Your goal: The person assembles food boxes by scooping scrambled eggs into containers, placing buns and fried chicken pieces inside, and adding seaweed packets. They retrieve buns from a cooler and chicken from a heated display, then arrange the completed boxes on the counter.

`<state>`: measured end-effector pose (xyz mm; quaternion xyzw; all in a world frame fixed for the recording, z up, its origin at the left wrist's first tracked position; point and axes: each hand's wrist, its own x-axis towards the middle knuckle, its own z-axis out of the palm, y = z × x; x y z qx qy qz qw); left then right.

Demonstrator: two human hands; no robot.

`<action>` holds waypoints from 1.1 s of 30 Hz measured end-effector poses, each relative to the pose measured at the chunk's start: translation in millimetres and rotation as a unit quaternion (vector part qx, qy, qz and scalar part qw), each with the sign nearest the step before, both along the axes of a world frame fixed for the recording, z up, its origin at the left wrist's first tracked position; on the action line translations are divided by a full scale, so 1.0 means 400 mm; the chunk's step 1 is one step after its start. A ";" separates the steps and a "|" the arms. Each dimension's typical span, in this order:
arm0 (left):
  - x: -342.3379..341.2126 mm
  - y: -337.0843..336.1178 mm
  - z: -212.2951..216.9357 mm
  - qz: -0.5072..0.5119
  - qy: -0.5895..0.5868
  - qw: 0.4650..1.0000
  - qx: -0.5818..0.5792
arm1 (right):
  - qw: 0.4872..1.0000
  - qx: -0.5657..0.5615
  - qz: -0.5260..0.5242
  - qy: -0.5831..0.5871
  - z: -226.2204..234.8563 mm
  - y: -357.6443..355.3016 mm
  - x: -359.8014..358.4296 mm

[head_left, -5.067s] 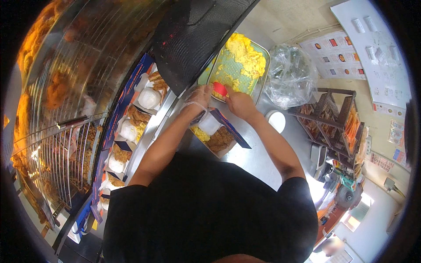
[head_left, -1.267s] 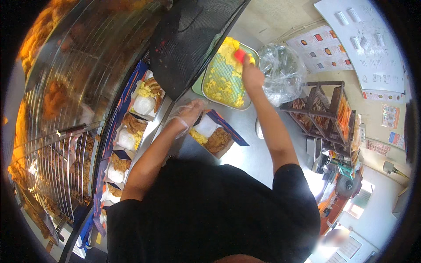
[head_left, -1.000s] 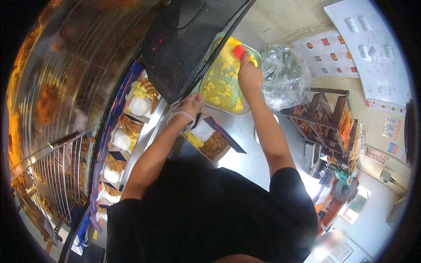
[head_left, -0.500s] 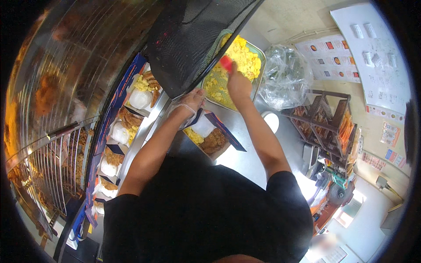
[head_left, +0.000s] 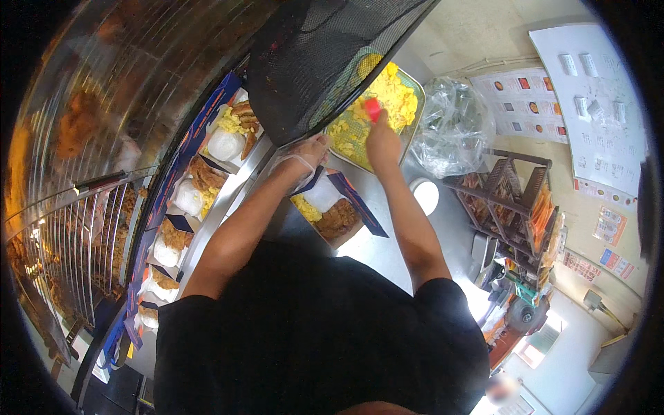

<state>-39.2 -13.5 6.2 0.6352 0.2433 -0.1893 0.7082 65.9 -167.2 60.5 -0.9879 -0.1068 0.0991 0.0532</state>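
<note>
My right hand [head_left: 382,142] grips a red-handled scoop [head_left: 373,109] over a metal tray [head_left: 413,117] of yellow scrambled-egg-like food [head_left: 387,104]. My left hand [head_left: 302,155], in a thin clear glove, holds the edge of an open blue-flapped meal box [head_left: 330,207] on the steel counter. That box holds a white cup, a bit of yellow food and a brown fried piece. A black mesh basket [head_left: 325,55] hangs over the tray and hides its left part.
A row of filled meal boxes [head_left: 187,200] lines the shelf at left, beside a wire rack [head_left: 62,256] and warmer glass. A crumpled clear plastic bag [head_left: 453,128], a white lid [head_left: 424,196] and a dark wire stand [head_left: 515,207] sit at right.
My right hand with the red scoop went from the box out to the tray, drew back a little, then dipped again into the yellow food. The left hand stayed on the box.
</note>
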 end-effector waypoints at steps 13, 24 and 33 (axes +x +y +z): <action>0.006 -0.024 -0.063 0.076 -0.007 0.994 -0.074 | 0.981 0.037 0.166 0.094 0.054 -0.008 -0.082; 0.037 -0.016 0.099 -0.045 0.041 0.970 0.237 | 0.757 0.355 -0.013 0.549 0.022 -0.103 0.037; -0.046 -0.017 0.083 0.002 -0.028 0.992 0.127 | 0.661 0.493 -0.131 0.550 0.084 -0.145 0.077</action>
